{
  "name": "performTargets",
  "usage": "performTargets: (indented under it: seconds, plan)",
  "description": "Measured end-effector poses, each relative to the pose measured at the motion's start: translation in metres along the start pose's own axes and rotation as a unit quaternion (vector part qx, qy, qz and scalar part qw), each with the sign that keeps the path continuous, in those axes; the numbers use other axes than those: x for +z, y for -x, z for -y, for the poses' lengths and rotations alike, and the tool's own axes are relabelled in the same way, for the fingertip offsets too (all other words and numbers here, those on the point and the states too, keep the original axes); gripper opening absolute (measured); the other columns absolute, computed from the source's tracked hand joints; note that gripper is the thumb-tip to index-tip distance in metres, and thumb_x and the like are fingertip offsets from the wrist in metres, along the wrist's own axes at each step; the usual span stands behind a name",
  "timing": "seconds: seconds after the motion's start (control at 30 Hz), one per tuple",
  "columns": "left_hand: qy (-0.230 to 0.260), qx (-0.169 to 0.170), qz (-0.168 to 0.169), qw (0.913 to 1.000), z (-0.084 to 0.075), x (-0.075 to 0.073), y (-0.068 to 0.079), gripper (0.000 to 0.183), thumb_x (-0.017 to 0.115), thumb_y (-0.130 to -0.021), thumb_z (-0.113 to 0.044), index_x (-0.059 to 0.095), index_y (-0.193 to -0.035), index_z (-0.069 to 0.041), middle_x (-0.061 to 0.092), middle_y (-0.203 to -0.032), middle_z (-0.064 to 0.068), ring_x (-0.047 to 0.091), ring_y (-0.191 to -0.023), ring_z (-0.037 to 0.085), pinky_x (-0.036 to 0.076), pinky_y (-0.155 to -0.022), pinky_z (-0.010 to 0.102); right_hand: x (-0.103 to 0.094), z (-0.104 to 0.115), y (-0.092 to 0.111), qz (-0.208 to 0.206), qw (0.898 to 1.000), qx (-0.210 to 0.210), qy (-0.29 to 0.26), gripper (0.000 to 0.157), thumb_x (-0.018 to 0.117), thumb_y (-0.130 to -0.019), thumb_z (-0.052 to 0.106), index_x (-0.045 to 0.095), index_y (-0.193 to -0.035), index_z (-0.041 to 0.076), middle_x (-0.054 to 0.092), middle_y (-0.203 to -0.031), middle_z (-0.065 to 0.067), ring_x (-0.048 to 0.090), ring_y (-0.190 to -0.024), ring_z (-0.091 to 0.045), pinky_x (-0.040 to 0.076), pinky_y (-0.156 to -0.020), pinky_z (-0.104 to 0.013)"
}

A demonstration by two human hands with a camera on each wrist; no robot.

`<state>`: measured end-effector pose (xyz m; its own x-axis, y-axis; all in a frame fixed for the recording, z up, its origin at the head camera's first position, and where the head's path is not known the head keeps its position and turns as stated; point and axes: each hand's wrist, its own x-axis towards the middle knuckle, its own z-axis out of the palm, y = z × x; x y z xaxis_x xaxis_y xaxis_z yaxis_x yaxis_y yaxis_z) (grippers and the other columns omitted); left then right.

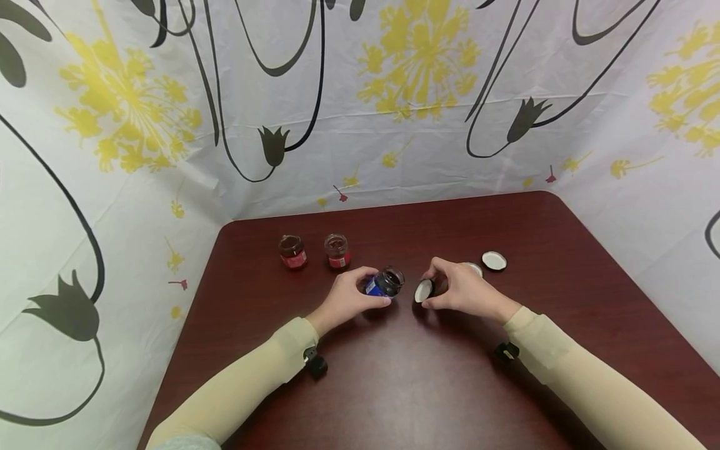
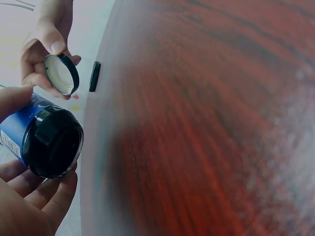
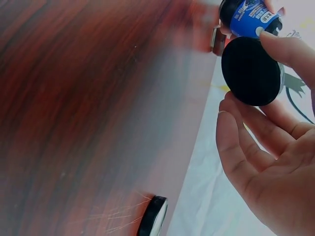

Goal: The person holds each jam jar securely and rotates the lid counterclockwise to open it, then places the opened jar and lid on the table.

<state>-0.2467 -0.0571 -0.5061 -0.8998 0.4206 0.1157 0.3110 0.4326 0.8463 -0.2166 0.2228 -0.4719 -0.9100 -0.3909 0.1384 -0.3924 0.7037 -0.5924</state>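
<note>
My left hand (image 1: pixel 351 294) grips a small glass jar (image 1: pixel 385 282) with a blue label and dark contents, tilted so its uncovered mouth faces right. In the left wrist view the thumb is on one side of the jar (image 2: pixel 42 135) and the fingers are on the other. My right hand (image 1: pixel 458 287) pinches a black lid (image 1: pixel 424 290) by its rim, its white inside turned toward the jar. The right wrist view shows the lid's flat black top (image 3: pixel 251 71), with the blue label (image 3: pixel 253 17) beyond it. A gap separates lid and jar.
Two lidless jars with red labels, one at left (image 1: pixel 293 252) and one beside it (image 1: pixel 337 251), stand at the back left of the dark red table (image 1: pixel 382 387). A lid (image 1: pixel 494 260) lies white side up at the right; another (image 1: pixel 474 269) is partly behind my right hand.
</note>
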Motion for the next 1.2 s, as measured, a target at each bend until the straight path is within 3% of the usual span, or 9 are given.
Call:
performTargets:
  seconds: [0.4, 0.7, 1.2]
  plan:
    - [0.019, -0.005, 0.005, 0.9998, 0.000, 0.001, -0.002, 0.060, 0.077, -0.060, -0.055, 0.056, -0.112, -0.035, 0.060, -0.102, -0.011, 0.058, -0.089, 0.009, 0.049, -0.073, 0.029, -0.003, -0.008, 0.002, -0.052, 0.998, 0.038, 0.018, 0.048, 0.080, -0.057, 0.051, 0.054, -0.088, 0.026, 0.063, -0.086, 0.018, 0.057, -0.069, 0.002, 0.045, -0.062, -0.027]
    - [0.031, -0.007, 0.004, 0.9995, -0.002, 0.000, -0.002, 0.061, 0.077, -0.061, -0.053, 0.055, -0.114, -0.034, 0.059, -0.105, -0.012, 0.058, -0.092, 0.010, 0.048, -0.076, 0.030, -0.004, -0.015, 0.004, -0.075, 0.996, 0.050, 0.005, 0.046, 0.081, -0.061, 0.043, 0.049, -0.082, 0.019, 0.061, -0.098, 0.016, 0.058, -0.074, 0.001, 0.044, -0.062, -0.028]
    - [0.055, -0.014, -0.006, 0.9984, -0.001, 0.001, -0.006, 0.061, 0.079, -0.062, -0.048, 0.054, -0.115, -0.030, 0.060, -0.102, -0.010, 0.059, -0.092, 0.008, 0.048, -0.078, 0.029, -0.001, -0.028, 0.010, -0.057, 0.996, 0.055, 0.041, 0.040, 0.076, -0.062, 0.053, 0.051, -0.070, 0.023, 0.062, -0.099, 0.017, 0.054, -0.076, -0.001, 0.039, -0.059, -0.026]
